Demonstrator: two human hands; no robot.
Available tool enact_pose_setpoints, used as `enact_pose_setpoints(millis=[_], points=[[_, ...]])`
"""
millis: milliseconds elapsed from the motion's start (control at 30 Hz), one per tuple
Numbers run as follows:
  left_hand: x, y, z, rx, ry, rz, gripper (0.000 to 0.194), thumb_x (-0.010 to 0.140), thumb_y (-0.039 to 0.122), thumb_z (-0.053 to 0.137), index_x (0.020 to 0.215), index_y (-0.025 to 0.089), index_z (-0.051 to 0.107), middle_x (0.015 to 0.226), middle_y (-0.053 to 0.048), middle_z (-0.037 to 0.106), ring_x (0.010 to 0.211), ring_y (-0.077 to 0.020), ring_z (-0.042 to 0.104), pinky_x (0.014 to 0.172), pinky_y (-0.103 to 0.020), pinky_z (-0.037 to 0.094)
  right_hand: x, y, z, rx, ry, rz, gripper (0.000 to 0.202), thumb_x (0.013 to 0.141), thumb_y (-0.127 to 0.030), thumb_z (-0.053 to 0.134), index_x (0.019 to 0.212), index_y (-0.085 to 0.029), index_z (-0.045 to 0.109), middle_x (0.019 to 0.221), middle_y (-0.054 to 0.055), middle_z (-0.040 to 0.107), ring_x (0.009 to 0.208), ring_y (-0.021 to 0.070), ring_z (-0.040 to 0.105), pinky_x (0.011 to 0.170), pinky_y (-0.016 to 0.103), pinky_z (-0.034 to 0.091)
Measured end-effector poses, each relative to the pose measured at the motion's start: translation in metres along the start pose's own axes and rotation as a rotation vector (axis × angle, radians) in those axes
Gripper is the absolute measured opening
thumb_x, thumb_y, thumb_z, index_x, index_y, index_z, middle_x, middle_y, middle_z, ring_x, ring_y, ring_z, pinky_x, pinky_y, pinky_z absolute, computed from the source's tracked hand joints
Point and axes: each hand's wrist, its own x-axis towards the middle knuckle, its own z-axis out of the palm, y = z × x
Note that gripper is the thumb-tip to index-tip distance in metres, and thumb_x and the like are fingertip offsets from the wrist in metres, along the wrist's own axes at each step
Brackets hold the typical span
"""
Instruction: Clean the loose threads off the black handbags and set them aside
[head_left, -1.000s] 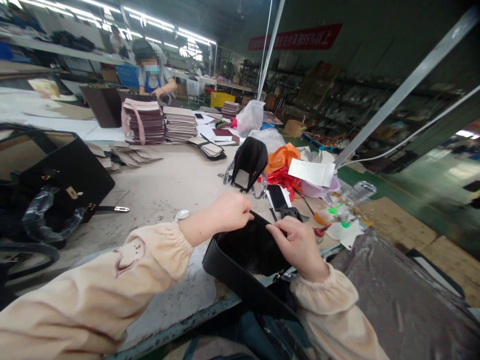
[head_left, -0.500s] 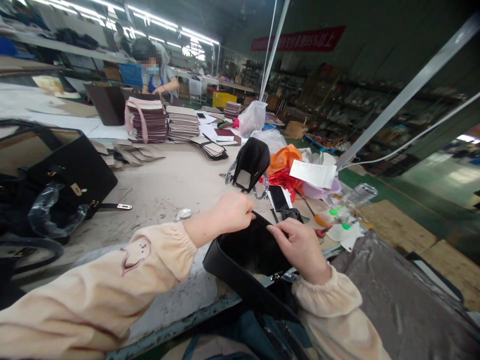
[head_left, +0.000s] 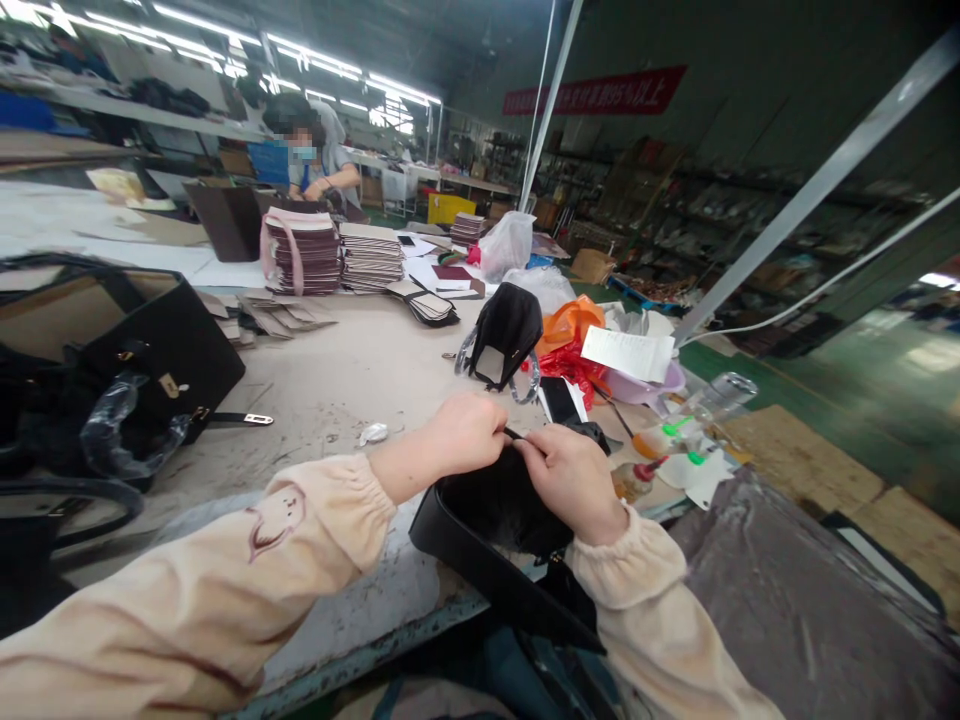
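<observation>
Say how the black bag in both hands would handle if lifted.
The black bag would probably hold its shape: its side stands in a smooth curve. It is likely light for its size, as its dark opening looks hollow.

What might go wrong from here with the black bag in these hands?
The black bag juts past the near side of the table, so it might slip if released. The left hand and right hand pinch its far rim close together; uneven pulling might crease it. A small red-topped bottle sits close beside the right hand and might get knocked.
</observation>
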Motion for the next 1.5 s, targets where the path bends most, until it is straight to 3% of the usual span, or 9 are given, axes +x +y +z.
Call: enact_pose_setpoints(millis=[133, 333, 533, 767, 900, 1000, 1200, 1400, 1500], points=[[0.002, 0.000, 0.001, 0.003, 0.018, 0.011, 0.024, 0.076, 0.029, 0.050, 0.066, 0.018, 0.068, 0.065, -0.007, 0.066, 0.065, -0.0210, 0.061, 0.054, -0.028, 0.039, -0.002, 0.004, 0.005, -0.006, 0.060, -0.005, 0.031, 0.090, -0.030, 0.046, 0.064, -0.019, 0.059, 0.071, 0.003, 0.063, 0.070, 0.0133, 0.057, 0.061, 0.026, 0.032], [0.003, 0.000, 0.002, -0.028, -0.013, -0.018, 0.024, 0.078, 0.033, 0.052, 0.069, 0.019, 0.069, 0.065, -0.006, 0.066, 0.065, -0.0194, 0.060, 0.056, -0.028, 0.040, -0.011, 0.028, -0.003, 0.249, -0.083, -0.021, 0.030, 0.087, -0.045, 0.050, 0.084, -0.024, 0.070, 0.081, 0.001, 0.070, 0.075, 0.0146, 0.062, 0.066, 0.024, 0.040], [0.005, 0.001, 0.001, -0.059, -0.038, -0.052, 0.024, 0.078, 0.036, 0.055, 0.070, 0.019, 0.070, 0.067, -0.005, 0.067, 0.065, -0.0177, 0.060, 0.059, -0.027, 0.041, -0.027, 0.043, 0.000, 0.399, 0.002, 0.002, 0.022, 0.087, -0.034, 0.054, 0.082, -0.021, 0.071, 0.079, 0.003, 0.069, 0.074, 0.0158, 0.062, 0.067, 0.026, 0.044], [0.004, 0.001, 0.000, -0.054, -0.032, -0.045, 0.025, 0.078, 0.037, 0.055, 0.071, 0.019, 0.071, 0.068, -0.005, 0.067, 0.066, -0.0188, 0.060, 0.059, -0.027, 0.041, -0.028, 0.040, 0.000, 0.346, 0.015, 0.012, 0.023, 0.087, -0.032, 0.053, 0.077, -0.020, 0.069, 0.074, 0.003, 0.067, 0.072, 0.0156, 0.061, 0.065, 0.025, 0.042], [0.004, 0.002, 0.001, -0.038, -0.046, -0.050, 0.025, 0.079, 0.036, 0.054, 0.073, 0.019, 0.071, 0.069, -0.005, 0.068, 0.069, -0.0188, 0.061, 0.061, -0.027, 0.042, -0.023, 0.032, -0.013, 0.270, -0.097, 0.008, 0.027, 0.086, -0.043, 0.054, 0.092, -0.023, 0.070, 0.087, 0.003, 0.071, 0.079, 0.0174, 0.064, 0.070, 0.027, 0.045], [0.006, 0.000, 0.002, -0.021, -0.045, -0.046, 0.026, 0.079, 0.036, 0.052, 0.074, 0.018, 0.071, 0.072, -0.007, 0.068, 0.070, -0.0197, 0.061, 0.059, -0.027, 0.041, -0.012, 0.018, -0.015, 0.165, -0.046, 0.028, 0.030, 0.085, -0.042, 0.055, 0.105, -0.023, 0.067, 0.096, 0.005, 0.071, 0.087, 0.0196, 0.064, 0.074, 0.028, 0.045], [-0.003, -0.008, -0.006, -0.031, -0.119, -0.035, 0.026, 0.079, 0.038, 0.051, 0.076, 0.021, 0.070, 0.074, -0.005, 0.070, 0.070, -0.0184, 0.062, 0.061, -0.027, 0.041, 0.007, 0.002, 0.006, 0.148, -0.030, 0.022, 0.025, 0.090, -0.030, 0.048, 0.080, -0.020, 0.069, 0.080, 0.004, 0.070, 0.078, 0.0160, 0.063, 0.070, 0.026, 0.042], [-0.026, -0.004, -0.017, 0.068, -0.143, -0.039, 0.046, 0.076, 0.062, 0.049, 0.072, 0.020, 0.068, 0.076, -0.006, 0.068, 0.069, -0.0203, 0.061, 0.062, -0.029, 0.042, 0.003, 0.004, 0.008, 0.119, -0.001, 0.073, 0.026, 0.090, -0.032, 0.049, 0.075, -0.019, 0.066, 0.079, 0.005, 0.069, 0.075, 0.0157, 0.062, 0.067, 0.026, 0.038], [-0.025, 0.000, -0.017, 0.087, -0.101, -0.039, 0.039, 0.078, 0.055, 0.052, 0.077, 0.020, 0.069, 0.083, -0.006, 0.069, 0.074, -0.0204, 0.062, 0.065, -0.029, 0.042, 0.001, 0.001, 0.005, 0.106, -0.003, 0.098, 0.025, 0.090, -0.032, 0.049, 0.075, -0.020, 0.066, 0.079, 0.004, 0.068, 0.074, 0.0158, 0.061, 0.064, 0.026, 0.037]])
